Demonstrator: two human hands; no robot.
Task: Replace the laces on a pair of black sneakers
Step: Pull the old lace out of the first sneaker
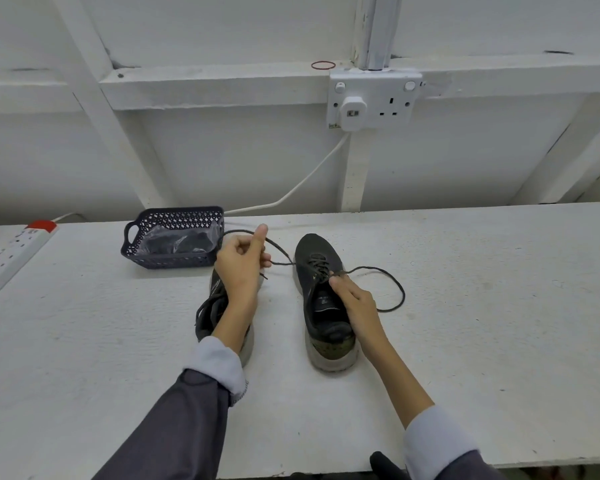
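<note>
Two black sneakers stand on the white table, toes pointing away from me. The right sneaker [321, 296] is in full view, with a dark lace [394, 282] threaded through its eyelets. One end of the lace loops out to the right on the table; the other end runs left. My left hand [241, 263] is raised above the left sneaker [212, 306], pinching that left end of the lace. My right hand [352, 299] rests on the right sneaker's tongue and pinches the lace at the eyelets. My left forearm hides much of the left sneaker.
A dark blue plastic basket [174, 237] holding a clear bag with dark contents sits behind the left sneaker. A white power strip [14, 247] lies at the table's left edge. A wall socket [373, 100] with a plugged-in white cable is on the white wall behind.
</note>
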